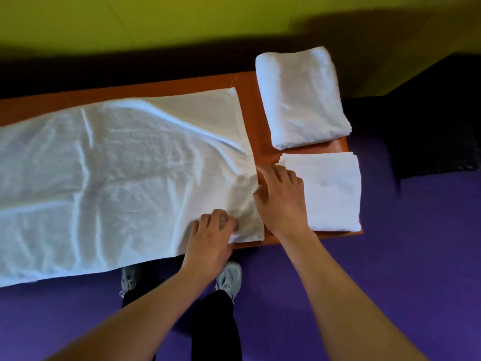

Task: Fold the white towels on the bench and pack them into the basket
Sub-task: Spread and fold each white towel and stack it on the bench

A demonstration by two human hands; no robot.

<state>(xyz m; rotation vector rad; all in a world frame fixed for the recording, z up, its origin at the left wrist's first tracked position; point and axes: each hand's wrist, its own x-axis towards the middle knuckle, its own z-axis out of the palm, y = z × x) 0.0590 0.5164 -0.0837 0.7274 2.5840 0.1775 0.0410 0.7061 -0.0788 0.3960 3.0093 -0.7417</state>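
place: gym or spa room | signs: purple floor, yellow-green wall, orange bench, white towels

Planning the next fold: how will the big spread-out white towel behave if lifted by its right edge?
Probably floppy: the spread-out white terry towel already wrinkles and droops over the orange bench edge. Likely grippy, not slippery, judging by its nap.
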